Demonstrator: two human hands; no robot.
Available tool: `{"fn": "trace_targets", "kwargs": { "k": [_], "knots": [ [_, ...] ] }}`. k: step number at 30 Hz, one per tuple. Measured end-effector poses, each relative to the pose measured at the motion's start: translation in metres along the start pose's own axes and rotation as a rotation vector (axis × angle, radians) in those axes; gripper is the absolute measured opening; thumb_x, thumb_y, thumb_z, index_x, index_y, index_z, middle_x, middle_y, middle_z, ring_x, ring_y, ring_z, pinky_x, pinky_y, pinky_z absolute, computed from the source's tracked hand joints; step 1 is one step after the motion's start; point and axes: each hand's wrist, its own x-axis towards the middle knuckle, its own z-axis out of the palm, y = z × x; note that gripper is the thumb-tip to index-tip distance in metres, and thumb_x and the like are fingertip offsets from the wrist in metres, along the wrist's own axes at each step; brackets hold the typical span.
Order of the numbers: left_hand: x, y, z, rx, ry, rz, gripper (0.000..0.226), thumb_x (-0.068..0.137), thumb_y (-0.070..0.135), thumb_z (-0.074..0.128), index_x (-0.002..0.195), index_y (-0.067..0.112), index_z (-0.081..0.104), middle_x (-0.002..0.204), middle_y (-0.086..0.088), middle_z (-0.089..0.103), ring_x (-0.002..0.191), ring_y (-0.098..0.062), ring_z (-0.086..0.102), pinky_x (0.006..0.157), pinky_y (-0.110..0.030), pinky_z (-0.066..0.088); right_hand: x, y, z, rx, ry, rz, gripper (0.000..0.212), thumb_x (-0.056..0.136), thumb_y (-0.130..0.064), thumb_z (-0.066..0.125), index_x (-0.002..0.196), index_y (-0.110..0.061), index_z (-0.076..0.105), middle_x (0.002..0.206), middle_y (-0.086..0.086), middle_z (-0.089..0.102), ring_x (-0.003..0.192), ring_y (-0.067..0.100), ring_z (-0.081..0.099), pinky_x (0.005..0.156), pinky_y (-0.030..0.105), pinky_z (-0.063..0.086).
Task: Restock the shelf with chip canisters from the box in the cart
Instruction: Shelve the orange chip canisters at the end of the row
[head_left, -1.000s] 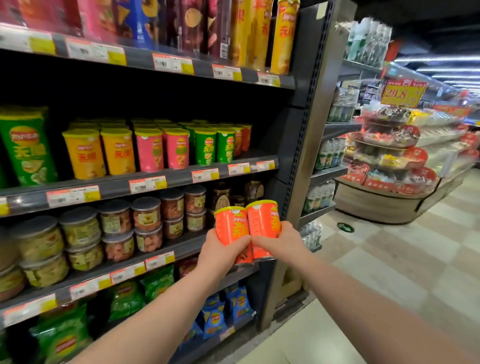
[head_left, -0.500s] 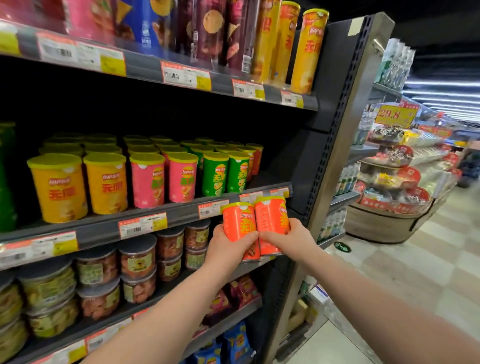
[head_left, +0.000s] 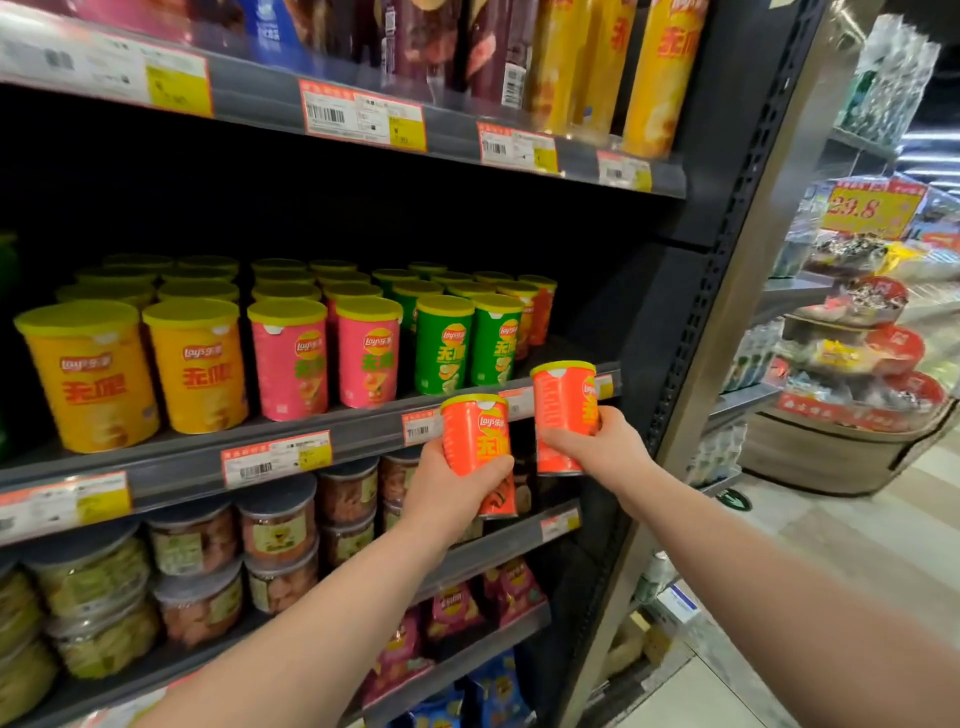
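Note:
My left hand (head_left: 451, 492) grips an orange chip canister (head_left: 477, 435) with a yellow lid, upright, just below the front edge of the middle shelf (head_left: 358, 431). My right hand (head_left: 597, 447) grips a second orange canister (head_left: 563, 410), held higher, its top level with the shelf's right end. On that shelf stand rows of yellow (head_left: 88, 379), pink (head_left: 291, 364), green (head_left: 444, 348) and, at the far right back, orange canisters (head_left: 540, 312). The shelf's right front corner is bare. The cart and box are out of view.
Tall chip tubes (head_left: 660, 78) stand on the shelf above. Clear snack tubs (head_left: 275, 535) fill the shelf below, bags (head_left: 452, 608) lower still. The dark shelf upright (head_left: 691, 332) bounds the right side. A round display stand (head_left: 857, 405) sits across the tiled aisle.
Both hands have risen toward the middle shelf with their canisters. The canisters, held side by side before, have separated; the right one is now higher and further right.

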Motion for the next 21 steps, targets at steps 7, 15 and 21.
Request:
{"fn": "trace_targets", "kwargs": {
  "k": [7,15,21],
  "knots": [
    [0.031,0.015,0.038,0.028,0.032,0.041,0.061,0.078,0.038,0.074,0.128,0.024,0.042,0.113,0.004,0.059,0.099,-0.014,0.057,0.082,-0.028,0.043,0.075,0.001,-0.026,0.047,0.007,-0.06,0.066,0.076,-0.033,0.077,0.129,-0.013,0.041,0.106,-0.002,0.052,0.095,0.015,0.054,0.079,0.03,0.044],
    [0.075,0.041,0.086,0.025,0.089,0.071,0.063,0.078,0.036,0.074,0.131,0.028,0.041,0.114,0.006,0.057,0.102,-0.013,0.057,0.086,-0.028,0.043,0.174,-0.001,-0.043,-0.001,0.023,-0.118,0.07,0.077,-0.038,0.075,0.131,-0.013,0.039,0.116,0.004,0.053,0.101,0.022,0.054,0.079,0.033,0.043],
    [0.096,0.048,0.103,-0.041,0.145,0.083,0.06,0.077,0.031,0.077,0.123,0.034,0.04,0.108,0.009,0.062,0.098,-0.009,0.061,0.093,-0.032,0.049,0.232,-0.002,-0.03,-0.011,-0.018,-0.175,0.074,0.071,-0.035,0.08,0.127,-0.007,0.04,0.124,0.013,0.053,0.111,0.03,0.055,0.086,0.035,0.044]
  ]
}}
